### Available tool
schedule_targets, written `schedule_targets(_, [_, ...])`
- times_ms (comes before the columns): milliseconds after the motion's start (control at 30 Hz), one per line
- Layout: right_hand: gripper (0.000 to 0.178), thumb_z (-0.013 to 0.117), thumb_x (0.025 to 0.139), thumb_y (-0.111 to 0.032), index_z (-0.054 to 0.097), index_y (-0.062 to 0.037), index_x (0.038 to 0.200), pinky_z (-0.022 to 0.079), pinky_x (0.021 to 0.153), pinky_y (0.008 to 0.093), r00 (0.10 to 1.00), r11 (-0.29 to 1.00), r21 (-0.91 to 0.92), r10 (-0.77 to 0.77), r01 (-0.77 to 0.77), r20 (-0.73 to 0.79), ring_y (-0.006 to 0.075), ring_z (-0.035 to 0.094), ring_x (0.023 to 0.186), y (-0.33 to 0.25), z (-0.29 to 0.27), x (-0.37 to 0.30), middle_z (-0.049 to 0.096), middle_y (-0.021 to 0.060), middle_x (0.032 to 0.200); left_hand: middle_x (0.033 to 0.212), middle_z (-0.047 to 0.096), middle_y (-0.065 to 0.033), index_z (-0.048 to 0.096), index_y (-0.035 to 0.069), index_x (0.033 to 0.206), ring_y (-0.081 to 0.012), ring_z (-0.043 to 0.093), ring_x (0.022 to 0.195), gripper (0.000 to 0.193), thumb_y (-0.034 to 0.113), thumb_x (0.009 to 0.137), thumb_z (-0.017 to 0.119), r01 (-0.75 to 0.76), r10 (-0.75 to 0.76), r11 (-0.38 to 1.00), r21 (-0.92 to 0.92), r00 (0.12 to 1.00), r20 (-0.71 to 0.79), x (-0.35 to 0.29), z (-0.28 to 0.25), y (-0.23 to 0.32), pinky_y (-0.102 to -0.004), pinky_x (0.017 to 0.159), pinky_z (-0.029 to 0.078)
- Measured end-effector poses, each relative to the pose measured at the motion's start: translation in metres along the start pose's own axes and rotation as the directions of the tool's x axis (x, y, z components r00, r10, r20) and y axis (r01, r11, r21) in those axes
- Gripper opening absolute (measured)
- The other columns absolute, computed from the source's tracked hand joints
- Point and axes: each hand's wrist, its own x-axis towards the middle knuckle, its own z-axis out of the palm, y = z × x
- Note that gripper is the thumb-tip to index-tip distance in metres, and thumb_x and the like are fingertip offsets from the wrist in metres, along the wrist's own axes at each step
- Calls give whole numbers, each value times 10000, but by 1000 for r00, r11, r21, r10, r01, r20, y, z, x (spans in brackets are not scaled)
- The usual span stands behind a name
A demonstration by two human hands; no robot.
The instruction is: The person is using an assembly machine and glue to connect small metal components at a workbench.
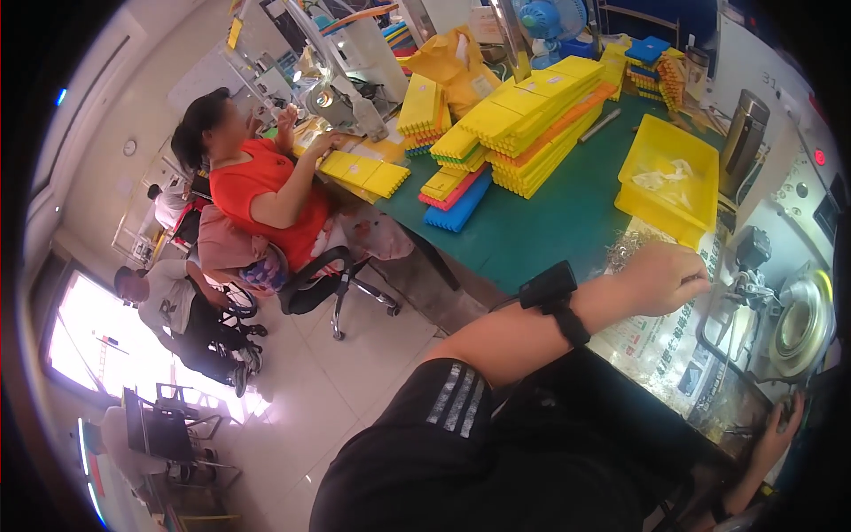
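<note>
My left hand [667,278] is closed above the near right of the work surface, beside a metal machine [752,288] with a round pale wheel [800,324]. Its fingers curl away from view, so whatever they may hold is hidden. A black strapped device [551,293] sits on my left forearm. At the lower right, my right hand [776,439] rests against the machine's near side below the wheel, fingers stretched and apart. Thin metal-like shavings [631,246] lie next to my left hand, close to a yellow plastic bin [628,168] with whitish scraps inside.
Stacks of yellow ribbed strips [532,115], some orange, pink and blue, stand on the green tabletop [523,253]. A dark metal flask [743,142] stands behind the bin. A person in red [266,191] sits at the table's left; other people sit farther off.
</note>
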Motion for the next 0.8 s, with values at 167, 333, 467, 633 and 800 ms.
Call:
schedule_targets(167, [454,622,965,-142,521,4,1384,322,1144,389,1000,995,-97,-31,30,-5,310,447,1372,-9,-7,-5,498,167,1465,823,687,-120,713,68,873,-320,658,773,141,208,883,700,-37,37,999,38,999,13,1,7,-12,-406,686,511])
schedule_targets(333, [424,656,935,-144,565,2,1322,344,1127,384,998,998,-48,-52,51,-17,317,477,1344,-52,7,6,532,181,1423,841,705,-104,723,35,924,-221,661,718,98,126,889,715,61,-62,997,39,997,47,1,-12,-7,-312,664,510])
schedule_targets(467, [419,665,930,-151,573,5,1308,345,1126,381,998,997,-56,-53,52,-18,317,482,1341,-61,1,5,533,181,1421,835,698,-79,717,17,928,-172,637,706,74,69,876,718,103,-102,994,-18,993,51,4,-39,30,-270,655,494])
schedule_targets(633, [425,657,940,-156,566,5,1323,337,1134,370,999,999,-23,-43,42,-25,285,485,1339,-55,-3,2,548,159,1406,825,690,-76,705,8,910,-177,631,699,87,36,835,741,-60,46,996,67,980,191,-14,-95,83,-291,624,480])
schedule_targets(800, [415,668,932,-164,585,-1,1304,345,1126,372,999,999,-4,-48,48,-23,297,496,1328,-58,-3,2,559,166,1397,744,654,-56,700,38,885,-199,610,668,117,32,785,761,-194,64,953,231,880,471,-31,-146,127,-338,563,450])
